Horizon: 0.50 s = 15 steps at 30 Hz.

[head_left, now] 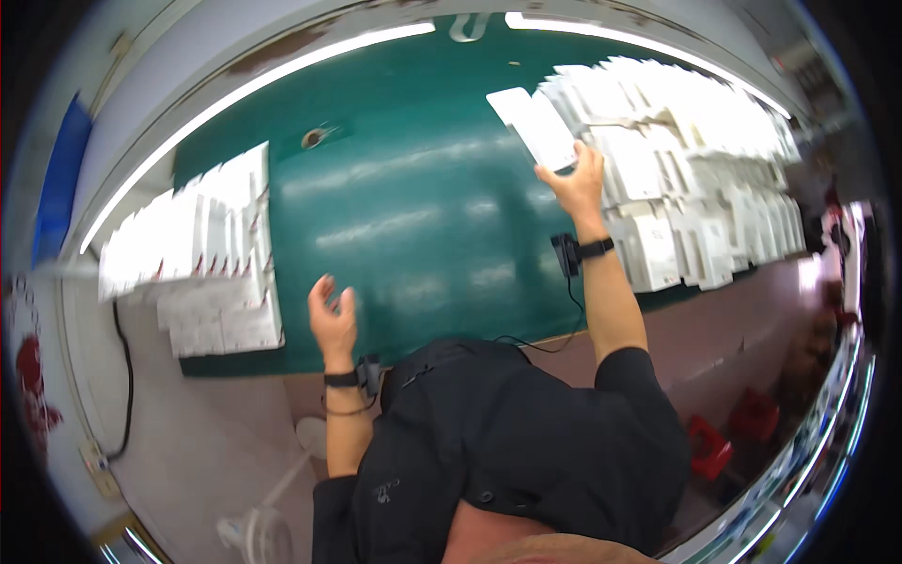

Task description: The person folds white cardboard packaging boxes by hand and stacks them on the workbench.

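My right hand [576,183] grips the near end of a flat white rectangular piece [536,127], thumb on one side and fingers on the other. The piece slants away to the far left beside the rows of similar white pieces [648,164] on the right. Over the near left part of the green tabletop [404,197] is my left hand [334,318], fingers apart and loosely bent, holding nothing. Whether the white pieces are boxes or folded card I cannot tell, as glare washes them out.
Another stack of white pieces [211,240] stands at the table's left end. A round hole [313,139] with something in it shows at the far left. Bright light strips [620,33] run along the far edge. Red stools [709,446] stand at lower right, a white fan [256,536] at lower left.
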Each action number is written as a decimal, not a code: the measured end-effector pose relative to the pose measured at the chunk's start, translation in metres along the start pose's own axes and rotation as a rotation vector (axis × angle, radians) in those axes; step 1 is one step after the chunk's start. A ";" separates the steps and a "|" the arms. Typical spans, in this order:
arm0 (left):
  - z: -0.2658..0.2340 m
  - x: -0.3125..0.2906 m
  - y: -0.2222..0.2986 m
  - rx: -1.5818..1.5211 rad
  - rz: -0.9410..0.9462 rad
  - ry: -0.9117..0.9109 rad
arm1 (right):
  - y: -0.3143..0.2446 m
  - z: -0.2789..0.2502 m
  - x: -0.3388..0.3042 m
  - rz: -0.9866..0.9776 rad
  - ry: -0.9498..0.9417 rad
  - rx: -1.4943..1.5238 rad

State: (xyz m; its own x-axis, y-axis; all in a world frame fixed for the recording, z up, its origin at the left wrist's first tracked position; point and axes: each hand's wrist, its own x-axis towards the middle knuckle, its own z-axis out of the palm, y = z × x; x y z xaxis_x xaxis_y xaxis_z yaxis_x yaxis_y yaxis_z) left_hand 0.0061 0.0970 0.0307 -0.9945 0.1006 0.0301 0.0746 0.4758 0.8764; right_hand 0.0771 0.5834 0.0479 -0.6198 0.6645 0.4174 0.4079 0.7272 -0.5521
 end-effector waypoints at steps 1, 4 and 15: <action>0.004 0.002 0.012 -0.060 -0.009 -0.024 | -0.019 0.009 -0.022 -0.017 -0.055 0.048; 0.019 0.001 0.025 -0.256 -0.038 -0.117 | -0.083 0.024 -0.076 -0.074 -0.214 0.204; 0.014 -0.021 0.017 -0.551 -0.104 -0.149 | -0.231 0.057 -0.175 -0.378 -0.513 0.461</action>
State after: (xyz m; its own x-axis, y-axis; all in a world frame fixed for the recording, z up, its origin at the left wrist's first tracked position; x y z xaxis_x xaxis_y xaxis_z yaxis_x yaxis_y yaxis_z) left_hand 0.0289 0.1153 0.0385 -0.9704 0.2186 -0.1031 -0.1126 -0.0312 0.9932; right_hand 0.0533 0.2889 0.0617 -0.9391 0.1417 0.3131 -0.1424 0.6688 -0.7297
